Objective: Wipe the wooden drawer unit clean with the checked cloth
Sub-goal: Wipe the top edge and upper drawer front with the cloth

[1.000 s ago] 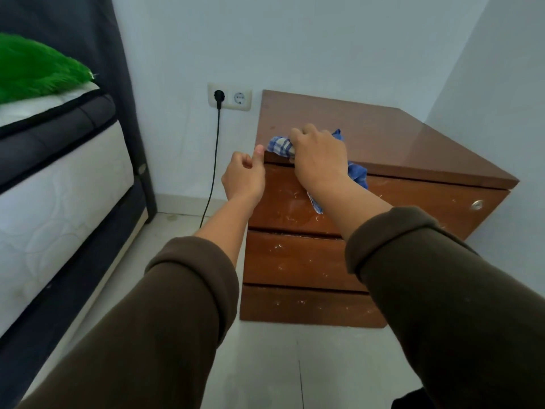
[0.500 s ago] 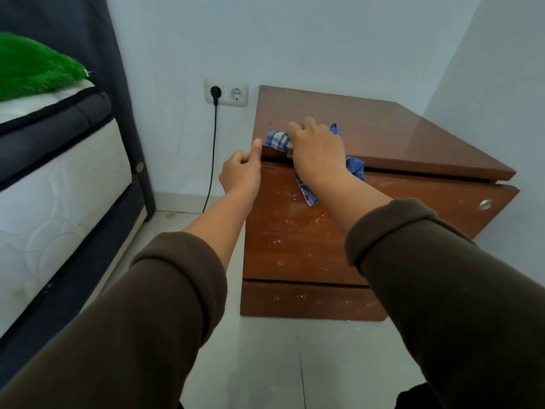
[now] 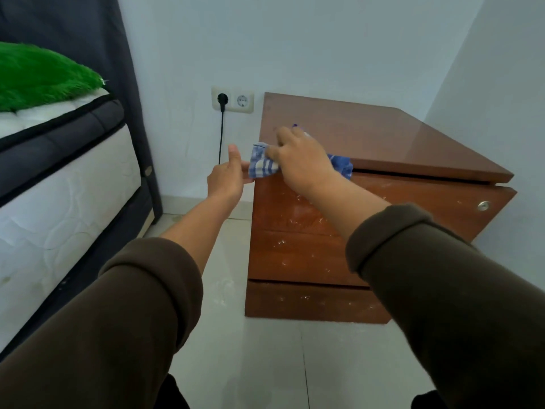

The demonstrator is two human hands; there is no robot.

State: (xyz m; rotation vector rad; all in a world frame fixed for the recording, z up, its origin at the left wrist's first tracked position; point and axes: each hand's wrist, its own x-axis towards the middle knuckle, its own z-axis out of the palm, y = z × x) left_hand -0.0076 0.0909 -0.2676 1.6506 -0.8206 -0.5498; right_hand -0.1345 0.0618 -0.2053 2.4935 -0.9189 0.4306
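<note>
A brown wooden drawer unit [image 3: 392, 143] stands against the wall, its three drawer fronts flecked with white marks and a small metal lock at the top right. My right hand [image 3: 300, 160] presses the blue-and-white checked cloth [image 3: 261, 165] onto the unit's top front left corner; cloth shows on both sides of the hand. My left hand [image 3: 225, 180] is at the unit's left edge, thumb up, fingertips touching the corner just below the cloth. Whether it grips anything is hidden.
A bed with a white mattress [image 3: 59, 202] and a green fluffy pillow [image 3: 38, 75] stands at the left. A wall socket [image 3: 233, 100] with a black plug and cable sits between bed and unit. Pale tiled floor [image 3: 265, 364] lies in front.
My right hand has slid the cloth left along the top front edge to the corner. My left hand has opened somewhat and stays by the left edge.
</note>
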